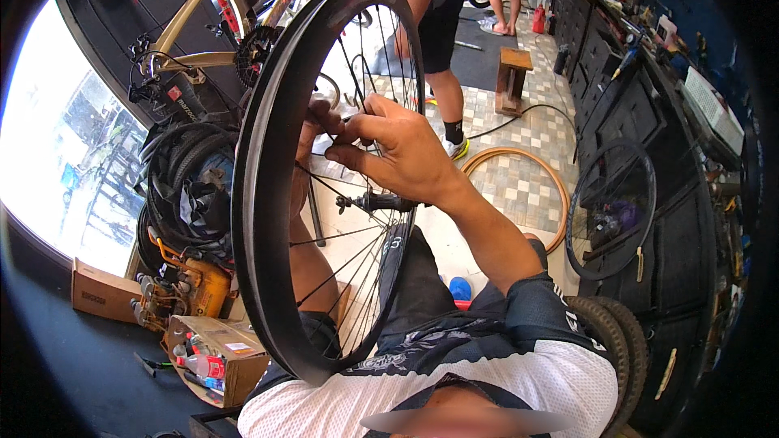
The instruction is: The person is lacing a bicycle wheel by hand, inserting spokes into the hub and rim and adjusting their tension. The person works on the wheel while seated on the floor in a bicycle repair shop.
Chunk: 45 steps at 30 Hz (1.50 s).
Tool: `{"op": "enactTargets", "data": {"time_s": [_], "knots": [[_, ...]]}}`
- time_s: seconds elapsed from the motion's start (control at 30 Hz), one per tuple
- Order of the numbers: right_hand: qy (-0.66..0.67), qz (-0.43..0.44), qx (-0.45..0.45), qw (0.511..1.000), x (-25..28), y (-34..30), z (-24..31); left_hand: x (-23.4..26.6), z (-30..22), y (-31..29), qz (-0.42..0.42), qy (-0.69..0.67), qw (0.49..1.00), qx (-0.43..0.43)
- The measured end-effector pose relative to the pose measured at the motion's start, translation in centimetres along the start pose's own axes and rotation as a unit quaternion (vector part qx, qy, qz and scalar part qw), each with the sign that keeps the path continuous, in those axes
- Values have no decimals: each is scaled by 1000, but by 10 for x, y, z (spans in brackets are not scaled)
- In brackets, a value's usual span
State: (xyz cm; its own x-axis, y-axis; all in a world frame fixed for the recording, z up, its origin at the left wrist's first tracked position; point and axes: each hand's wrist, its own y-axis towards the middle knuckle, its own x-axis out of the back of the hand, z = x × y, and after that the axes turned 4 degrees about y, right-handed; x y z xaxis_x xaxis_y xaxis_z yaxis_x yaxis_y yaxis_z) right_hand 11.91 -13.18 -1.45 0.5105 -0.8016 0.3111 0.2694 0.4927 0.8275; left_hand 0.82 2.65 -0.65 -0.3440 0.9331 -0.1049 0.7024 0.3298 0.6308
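A black deep-rim bicycle wheel (264, 195) stands upright in front of me, its thin black spokes running to a black hub (377, 201). My right hand (402, 146) reaches through from the right side, thumb and forefinger pinched on a dark spoke between rim and hub. Close to those fingertips are the bent fingers of my left hand (324, 119). That hand comes from behind the rim, which hides much of it; what its fingers hold cannot be made out. My left forearm (315, 276) shows between the spokes.
Left stand a beige bike frame (182, 32), piled black tyres (191, 162), an orange machine (203, 288) and a cardboard box (235, 349) with bottles. Ahead, a person (442, 49) stands near a wooden stool (513, 81). A tan tyre (560, 186) lies right, before dark cabinets (641, 122).
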Motion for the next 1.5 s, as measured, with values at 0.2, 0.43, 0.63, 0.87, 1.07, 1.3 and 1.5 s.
{"op": "enactTargets", "data": {"time_s": [0.2,0.43,0.63,0.87,1.07,1.3,1.5], "knots": [[-3,8,-12,1000,3,-6,-6,-5,2,-16,36,36,995,-86],[4,28,9,1000,1,-2,-1,-14,-2,-17,-45,101,990,-91],[176,-50,-39,982,-15,-11,-10,-10,12,-3,-155,23,987,25],[73,-17,-46,996,-4,-9,-3,-7,55,22,-45,60,995,69],[70,-14,-55,996,5,-6,-2,-20,65,28,-40,101,992,58],[71,-35,-43,996,-2,-7,-5,-11,49,33,-21,215,976,39],[51,-22,-25,998,0,-3,0,-17,50,32,45,55,995,71]]}}
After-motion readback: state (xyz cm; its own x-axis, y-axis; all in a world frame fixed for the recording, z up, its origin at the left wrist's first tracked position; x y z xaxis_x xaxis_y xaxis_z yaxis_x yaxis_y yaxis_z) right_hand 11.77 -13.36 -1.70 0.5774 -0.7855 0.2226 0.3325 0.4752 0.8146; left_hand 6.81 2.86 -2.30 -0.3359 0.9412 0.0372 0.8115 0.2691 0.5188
